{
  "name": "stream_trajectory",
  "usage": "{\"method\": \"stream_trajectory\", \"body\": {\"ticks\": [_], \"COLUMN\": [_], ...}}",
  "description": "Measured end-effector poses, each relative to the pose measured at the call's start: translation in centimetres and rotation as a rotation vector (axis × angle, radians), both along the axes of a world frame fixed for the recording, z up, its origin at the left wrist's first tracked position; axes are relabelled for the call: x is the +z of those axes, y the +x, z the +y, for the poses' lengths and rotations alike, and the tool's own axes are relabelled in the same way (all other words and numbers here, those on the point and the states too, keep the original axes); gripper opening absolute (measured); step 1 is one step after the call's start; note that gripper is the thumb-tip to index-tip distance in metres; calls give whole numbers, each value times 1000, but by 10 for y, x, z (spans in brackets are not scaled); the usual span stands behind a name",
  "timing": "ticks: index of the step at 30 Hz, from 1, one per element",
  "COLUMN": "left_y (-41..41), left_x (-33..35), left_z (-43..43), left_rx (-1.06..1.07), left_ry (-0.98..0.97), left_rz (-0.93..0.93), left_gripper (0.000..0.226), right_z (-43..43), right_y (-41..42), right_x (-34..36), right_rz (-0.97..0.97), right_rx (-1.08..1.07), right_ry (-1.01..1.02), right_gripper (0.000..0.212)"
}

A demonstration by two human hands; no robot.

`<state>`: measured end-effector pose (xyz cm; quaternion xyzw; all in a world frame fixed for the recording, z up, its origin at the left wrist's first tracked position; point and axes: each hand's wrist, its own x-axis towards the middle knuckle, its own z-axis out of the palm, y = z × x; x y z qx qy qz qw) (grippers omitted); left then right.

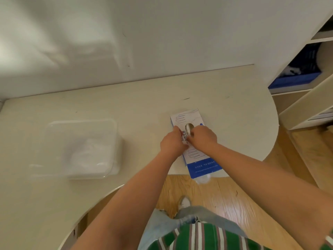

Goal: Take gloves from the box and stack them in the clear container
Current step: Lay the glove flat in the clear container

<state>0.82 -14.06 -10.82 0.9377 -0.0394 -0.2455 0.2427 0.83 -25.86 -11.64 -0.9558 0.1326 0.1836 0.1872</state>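
Box (203, 167) lies under left hand (172, 142) and right hand (204, 137), curled (grip unclear).

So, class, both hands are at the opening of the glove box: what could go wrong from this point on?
1. The box's near end overhangs the table edge; a tug by the left hand and right hand at its opening could tip it onto the floor.
2. Thin plastic pokes from that overhanging end and may slip out.
3. The clear container, with gloves in it, stands well to the left; one could drop on the way.
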Motion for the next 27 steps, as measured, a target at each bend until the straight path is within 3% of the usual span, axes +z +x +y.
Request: {"method": "stream_trajectory", "body": {"ticks": [5,8,17,19,23,24,27], "left_y": [2,5,9,8,6,6,6], "left_x": [-2,0,8,7,5,5,4], "left_z": [-2,-2,-4,-4,-9,-9,-10], "left_rx": [11,-8,-27,-31,-30,-28,-34], "left_ry": [52,98,179,187,188,189,207], "left_rz": [19,24,52,44,27,31,25], "left_gripper": [49,50,51,50,51,52,53], "right_z": [-7,-13,-33,-37,-45,-46,-48], "right_y": [7,10,9,9,7,7,7], "right_x": [-1,2,29,29,30,33,47], "right_rz": [-4,-45,-378,-354,-82,-109,-330], "right_rx": [-47,-68,-203,-255,-163,-139,-184], "right_ry": [133,250,679,718,601,587,720], "right_gripper": [21,32,23,23,19,16,35]}}
